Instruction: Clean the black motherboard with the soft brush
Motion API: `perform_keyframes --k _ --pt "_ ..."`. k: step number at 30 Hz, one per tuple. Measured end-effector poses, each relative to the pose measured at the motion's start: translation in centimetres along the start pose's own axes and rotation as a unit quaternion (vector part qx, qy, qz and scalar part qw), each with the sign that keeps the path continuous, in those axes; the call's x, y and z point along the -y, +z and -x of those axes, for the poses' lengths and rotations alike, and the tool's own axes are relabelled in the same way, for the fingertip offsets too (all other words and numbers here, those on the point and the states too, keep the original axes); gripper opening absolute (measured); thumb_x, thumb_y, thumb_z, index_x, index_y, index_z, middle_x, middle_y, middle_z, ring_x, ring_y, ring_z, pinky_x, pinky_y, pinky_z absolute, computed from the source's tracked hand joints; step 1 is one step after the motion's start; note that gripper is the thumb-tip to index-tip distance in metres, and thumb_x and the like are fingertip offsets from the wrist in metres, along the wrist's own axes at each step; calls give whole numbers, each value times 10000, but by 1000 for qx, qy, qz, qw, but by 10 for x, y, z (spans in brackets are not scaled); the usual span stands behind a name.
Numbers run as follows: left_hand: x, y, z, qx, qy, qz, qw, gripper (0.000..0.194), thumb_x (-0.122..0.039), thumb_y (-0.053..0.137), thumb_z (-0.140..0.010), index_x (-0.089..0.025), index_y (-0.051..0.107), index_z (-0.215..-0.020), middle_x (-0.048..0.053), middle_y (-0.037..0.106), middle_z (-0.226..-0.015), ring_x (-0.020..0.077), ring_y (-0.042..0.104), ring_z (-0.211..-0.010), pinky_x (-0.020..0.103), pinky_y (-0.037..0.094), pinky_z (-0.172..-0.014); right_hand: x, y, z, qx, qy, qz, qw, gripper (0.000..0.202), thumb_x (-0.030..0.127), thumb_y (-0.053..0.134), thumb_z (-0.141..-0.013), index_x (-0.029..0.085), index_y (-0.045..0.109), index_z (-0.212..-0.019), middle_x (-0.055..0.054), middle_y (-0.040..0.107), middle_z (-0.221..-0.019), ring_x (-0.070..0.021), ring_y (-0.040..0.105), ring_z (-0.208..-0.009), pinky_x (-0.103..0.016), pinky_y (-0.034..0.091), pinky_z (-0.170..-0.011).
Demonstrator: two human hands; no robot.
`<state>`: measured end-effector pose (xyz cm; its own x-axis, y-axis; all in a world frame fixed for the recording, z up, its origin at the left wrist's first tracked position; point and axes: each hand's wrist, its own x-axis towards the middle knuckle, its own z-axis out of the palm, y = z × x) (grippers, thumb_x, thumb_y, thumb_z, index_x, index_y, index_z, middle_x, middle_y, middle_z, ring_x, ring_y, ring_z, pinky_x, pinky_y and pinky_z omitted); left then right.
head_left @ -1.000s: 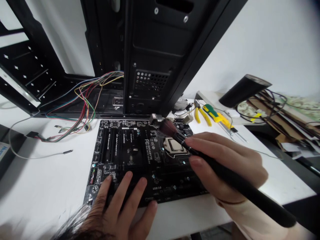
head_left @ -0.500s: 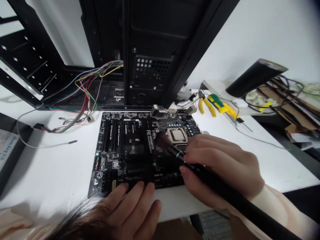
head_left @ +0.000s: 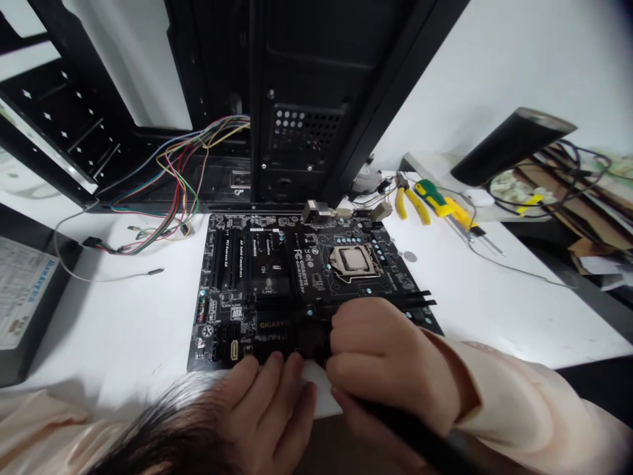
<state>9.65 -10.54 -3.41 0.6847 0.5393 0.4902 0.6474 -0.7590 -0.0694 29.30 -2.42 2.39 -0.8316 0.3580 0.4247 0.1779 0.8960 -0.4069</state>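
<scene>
A black motherboard (head_left: 270, 280) lies flat on the white table, its metal processor socket (head_left: 355, 260) on the right half. My right hand (head_left: 380, 366) is closed around a black-handled soft brush (head_left: 408, 422). The brush's dark head is blurred over the board's near edge, and its handle slants down toward the lower right. My left hand (head_left: 270, 409) has its fingers stretched out, with the tips against the board's near edge. Dark hair in front covers part of that hand.
Behind the board stands an open black computer case (head_left: 301, 152) with loose coloured wires (head_left: 175, 191). A power supply (head_left: 30, 290) sits at left. Yellow-handled pliers (head_left: 414, 203), a green-and-yellow tool (head_left: 438, 198) and a black cylinder (head_left: 512, 146) are at right.
My right hand has moved the brush from beside the processor socket toward me, to the near edge of the board. My left hand stays at the edge. The view has shifted slightly.
</scene>
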Motion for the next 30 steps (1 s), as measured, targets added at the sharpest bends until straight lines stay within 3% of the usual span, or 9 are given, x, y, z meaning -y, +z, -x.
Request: perform_keyframes --k 5,10,13,15,18,22,25,27,30 --pt "1 -1 1 7 15 -9 1000 225 -156 410 -979 -172 624 -1051 26 719 -1033 210 624 -976 376 423 -863 -1 -12 2 -105 99 -138 980 91 106 507 -756 195 523 -760 20 517 -610 -101 474 -546 -230 367 -505" --pt "1 3 1 -27 -2 -5 1000 246 -139 377 -993 -173 619 -1016 32 728 -996 209 636 -945 379 422 -851 -7 -12 5 9 65 -130 989 95 114 490 -770 198 507 -728 23 544 -595 -96 497 -557 -225 388 -532" --pt "1 5 0 -32 2 -6 999 241 -137 384 -988 -186 619 -1004 28 728 -1007 203 636 -946 371 417 -856 -8 -15 7 -32 78 -180 980 95 132 482 -772 201 497 -708 42 523 -568 -84 503 -541 -215 392 -536" --pt "1 6 0 -34 -1 -6 999 245 -131 376 -989 -180 616 -1009 36 725 -1023 206 634 -960 378 415 -865 -9 -17 7 -61 102 -126 985 109 103 497 -760 194 505 -701 36 506 -560 -86 475 -529 -220 356 -508" --pt "2 4 1 -30 3 -7 1000 207 -146 415 -979 -175 616 -1021 45 723 -1032 210 638 -969 378 427 -868 -12 -17 6 -31 82 -65 994 119 84 494 -745 187 507 -686 17 510 -564 -98 446 -535 -241 333 -506" --pt "4 0 1 -1 15 -7 1000 175 -178 467 -966 -190 620 -1052 34 717 -1057 205 644 -971 364 444 -860 -14 -15 7 -6 58 -213 975 99 131 475 -740 194 482 -663 35 495 -536 -89 462 -522 -230 362 -525" --pt "5 -3 1 13 26 -12 1000 215 -157 419 -977 -186 614 -1064 36 710 -1081 208 639 -986 372 438 -868 -13 -17 7 -49 101 -144 983 108 101 499 -754 186 506 -688 22 506 -566 -89 465 -534 -228 348 -516" --pt "6 -3 1 17 25 -9 1000 241 -146 389 -981 -183 610 -1069 39 706 -1091 212 635 -995 381 435 -874 -14 -17 6 -37 90 -80 992 111 91 494 -755 182 513 -695 8 511 -579 -101 452 -542 -246 335 -515" --pt "6 -3 0 11 21 -4 1000 262 -137 363 -988 -186 610 -1060 33 711 -1077 209 635 -984 382 429 -868 -16 -14 6 9 40 -146 988 108 119 455 -741 194 480 -667 21 491 -545 -105 441 -527 -257 339 -522"
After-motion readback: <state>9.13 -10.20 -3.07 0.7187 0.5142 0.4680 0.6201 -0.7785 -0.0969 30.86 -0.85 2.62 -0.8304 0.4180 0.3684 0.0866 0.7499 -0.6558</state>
